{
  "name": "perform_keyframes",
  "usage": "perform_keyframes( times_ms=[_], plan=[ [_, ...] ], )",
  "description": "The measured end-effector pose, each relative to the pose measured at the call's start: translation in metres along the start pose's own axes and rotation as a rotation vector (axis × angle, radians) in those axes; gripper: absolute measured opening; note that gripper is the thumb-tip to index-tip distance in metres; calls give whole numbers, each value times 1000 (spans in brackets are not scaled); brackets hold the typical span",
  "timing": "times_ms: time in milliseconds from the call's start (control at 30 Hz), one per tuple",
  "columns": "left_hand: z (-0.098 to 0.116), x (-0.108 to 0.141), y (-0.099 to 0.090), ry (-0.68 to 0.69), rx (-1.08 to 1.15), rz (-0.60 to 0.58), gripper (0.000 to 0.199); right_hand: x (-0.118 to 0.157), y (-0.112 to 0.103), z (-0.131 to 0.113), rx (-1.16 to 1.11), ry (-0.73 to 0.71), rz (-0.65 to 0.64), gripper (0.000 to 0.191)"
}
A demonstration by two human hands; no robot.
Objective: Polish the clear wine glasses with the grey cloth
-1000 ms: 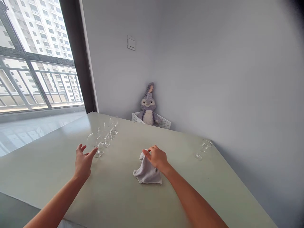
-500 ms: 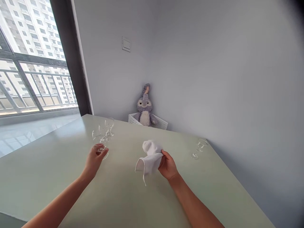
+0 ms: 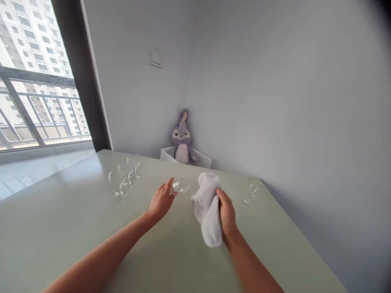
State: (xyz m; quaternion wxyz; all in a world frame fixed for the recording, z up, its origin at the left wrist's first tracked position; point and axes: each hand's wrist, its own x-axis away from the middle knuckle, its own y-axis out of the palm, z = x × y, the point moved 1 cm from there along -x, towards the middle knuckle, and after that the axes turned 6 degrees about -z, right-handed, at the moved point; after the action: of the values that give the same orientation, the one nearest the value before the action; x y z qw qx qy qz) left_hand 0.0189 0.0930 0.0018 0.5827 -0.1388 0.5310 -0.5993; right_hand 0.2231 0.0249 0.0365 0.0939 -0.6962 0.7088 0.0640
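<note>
My left hand (image 3: 161,199) is closed on a clear stemmed glass (image 3: 182,186), which tilts sideways with its bowl facing right. My right hand (image 3: 226,209) grips a white cloth (image 3: 209,211) that bunches up above the fingers and hangs down below them. The glass and the cloth are close together but apart. On the left of the table stand three more stemmed glasses: a near one (image 3: 117,179), a middle one (image 3: 129,169) and a far one (image 3: 135,162). Another stemmed glass (image 3: 254,188) stands upright to the right of my right hand.
The pale green table (image 3: 171,260) reaches toward the corner of the grey walls. Behind its far edge, a purple plush toy (image 3: 182,142) sits in a white perforated basket (image 3: 203,160). A window (image 3: 39,110) is at the left.
My left hand has moved right, away from the group of glasses, carrying one glass that now lies tilted. The cloth has been raised and bunched in my right hand, which shifted slightly right.
</note>
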Motion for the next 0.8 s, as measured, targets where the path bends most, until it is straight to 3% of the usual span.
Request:
perform_keyframes(
  times_ms=[67,167,267,433,600,700,800],
  plan=[
    [5,3,4,32,-40,-38,45,6,16,-5,62,-49,-11,41],
    [8,9,5,80,-100,-81,46,12,40,-4,97,-73,-200,40],
    [11,16,4,134,-155,-98,45,12,49,7,37,44,-312,37],
    [15,25,2,280,-139,-129,42,5,39,22,-138,272,-394,28],
    [10,22,-1,331,-145,-61,43,-3,26,25,-356,322,-409,31],
    [13,20,-4,401,-176,-122,38,-6,20,29,-363,374,-468,40],
    [21,19,-7,408,-139,-165,36,-8,16,34,-329,419,-423,44]
  ],
)
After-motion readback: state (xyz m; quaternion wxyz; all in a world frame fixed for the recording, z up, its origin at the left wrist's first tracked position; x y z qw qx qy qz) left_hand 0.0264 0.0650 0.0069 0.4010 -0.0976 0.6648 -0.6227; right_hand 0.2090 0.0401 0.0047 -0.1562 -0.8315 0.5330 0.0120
